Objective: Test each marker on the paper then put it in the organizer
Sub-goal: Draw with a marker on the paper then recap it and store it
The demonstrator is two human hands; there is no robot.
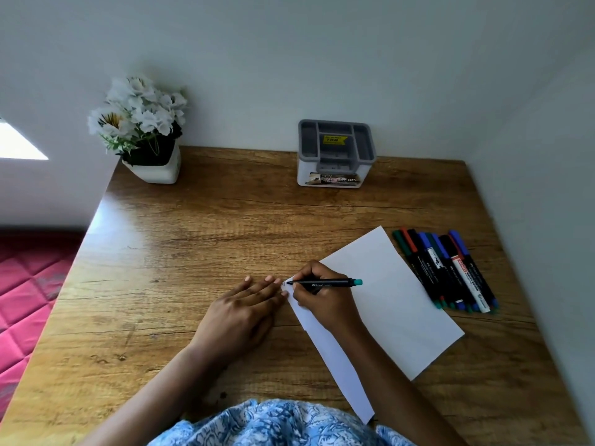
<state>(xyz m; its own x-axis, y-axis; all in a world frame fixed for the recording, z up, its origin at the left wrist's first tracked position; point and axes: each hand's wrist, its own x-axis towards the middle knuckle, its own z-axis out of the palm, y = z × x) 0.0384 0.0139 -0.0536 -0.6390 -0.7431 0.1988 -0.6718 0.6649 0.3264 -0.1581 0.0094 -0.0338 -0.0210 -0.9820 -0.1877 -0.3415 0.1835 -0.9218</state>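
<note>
A wooden tabletop point(193, 239) sits in a corner of pale walls, with a pink quilted cover point(29, 284) cut off at the left edge. At the back stand a white pot of white flowers point(154, 169) and the grey-and-white organizer point(304, 169), its stickers too blurred to read. A white sheet of paper point(396, 300) lies angled near the front, partly covered by the right forearm. Just beside its right edge lies a row of markers point(450, 272), packed too close to count. The right hand point(322, 300) rests on the paper, its fingers point(306, 272) curled around a black marker point(328, 282) with a teal end, the tip at the sheet's left corner beside a faint mark too small to make out. The left hand point(238, 313) lies flat, its straight fingers point(257, 286) touching that corner.
</note>
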